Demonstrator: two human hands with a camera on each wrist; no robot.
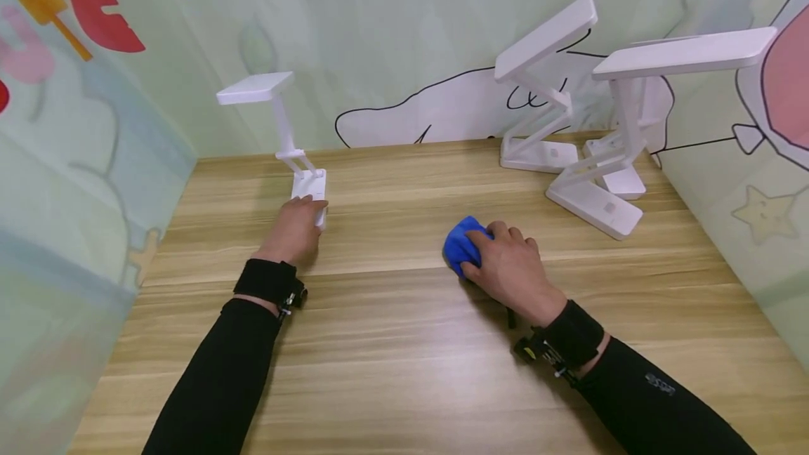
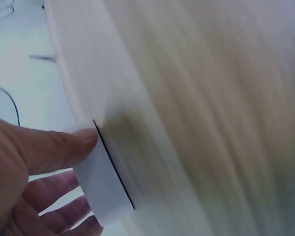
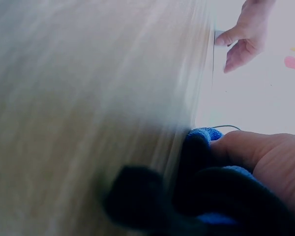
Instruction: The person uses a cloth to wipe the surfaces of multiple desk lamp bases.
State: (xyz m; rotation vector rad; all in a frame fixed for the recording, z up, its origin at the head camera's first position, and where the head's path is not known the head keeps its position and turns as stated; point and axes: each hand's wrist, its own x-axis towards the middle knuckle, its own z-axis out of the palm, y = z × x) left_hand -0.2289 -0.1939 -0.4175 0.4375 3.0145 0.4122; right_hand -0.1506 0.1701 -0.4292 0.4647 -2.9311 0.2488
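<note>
A white folding desk lamp (image 1: 307, 185) stands at the left of the table, its flat head (image 1: 254, 88) raised and turned leftward. My left hand (image 1: 292, 232) grips the near end of its base. In the left wrist view the thumb lies along one face of the base (image 2: 103, 184), with the fingers around the far side. Near the table's middle my right hand (image 1: 510, 265) holds a bunched blue cloth (image 1: 459, 248) between thumb and fingers, low over the wood. A dark, blurred strap covers part of that cloth (image 3: 202, 137) in the right wrist view.
Three more white folding lamps stand at the back right: one with a tilted head (image 1: 545, 37), one in front with a level head (image 1: 685, 55), and one partly hidden behind (image 1: 622, 181). Printed cloth walls (image 1: 404, 34) border the wooden table (image 1: 392, 343) at back and sides.
</note>
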